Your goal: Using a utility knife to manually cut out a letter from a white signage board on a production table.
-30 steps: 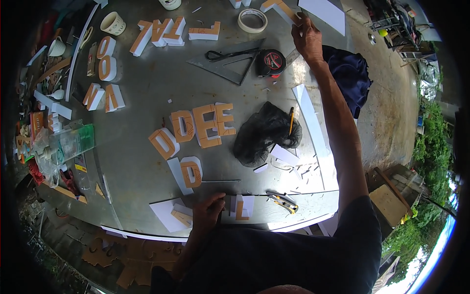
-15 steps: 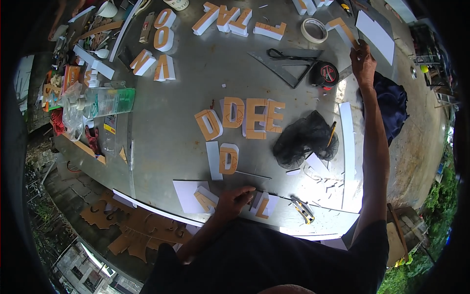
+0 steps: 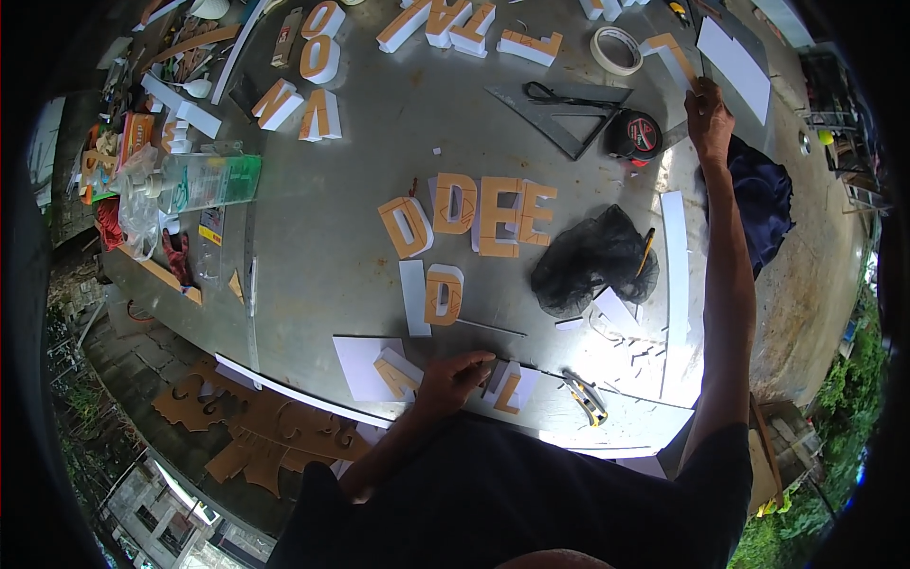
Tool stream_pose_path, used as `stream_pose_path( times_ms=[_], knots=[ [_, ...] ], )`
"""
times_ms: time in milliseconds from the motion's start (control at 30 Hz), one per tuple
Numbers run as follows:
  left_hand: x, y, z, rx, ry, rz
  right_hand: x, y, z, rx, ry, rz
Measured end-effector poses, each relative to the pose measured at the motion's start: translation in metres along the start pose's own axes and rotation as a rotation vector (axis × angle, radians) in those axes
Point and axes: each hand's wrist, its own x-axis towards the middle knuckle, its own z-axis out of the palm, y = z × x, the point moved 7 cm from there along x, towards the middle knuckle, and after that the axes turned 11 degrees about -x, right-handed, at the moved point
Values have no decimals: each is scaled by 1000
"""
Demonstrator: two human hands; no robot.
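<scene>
My right hand (image 3: 708, 119) is at the upper right, fingers curled at the lower end of an orange-faced letter piece (image 3: 669, 54), beside a white sheet (image 3: 733, 66); its exact grip is unclear. My left hand (image 3: 452, 384) is at the near edge, fingertips closed by a thin dark line, between an A piece (image 3: 394, 375) and an L piece (image 3: 507, 387); what they hold is hidden. An open-bladed cutter (image 3: 586, 398) lies right of them. Several orange-faced letters (image 3: 500, 213) lie mid-table. A tape roll (image 3: 616, 50), tape measure (image 3: 634, 135) and triangle ruler (image 3: 569, 137) lie near my right hand.
Black mesh (image 3: 583, 261), white strips (image 3: 675, 284) and offcuts cover the right middle of the metal table (image 3: 322, 275). More letters (image 3: 318, 57) stand at the back, clutter and a green-ended plastic container (image 3: 213, 180) at the left. Dark cloth (image 3: 763, 209) is at the right. Cardboard cutouts (image 3: 246, 427) lie below the edge.
The camera's view has shifted, so the table's contents sit further right in the frame. My hands stay by the same pieces, with little visible change in their fingers.
</scene>
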Motion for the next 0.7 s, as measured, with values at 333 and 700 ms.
stream_pose_path(
  times_ms=[333, 700],
  knots=[
    [2, -3, 2, 34, 6, 69, -7, 9, 9, 32, -28, 19],
    [-29, -7, -4, 15, -51, 11, -8, 64, 50, -194, -215, 77]
  ],
)
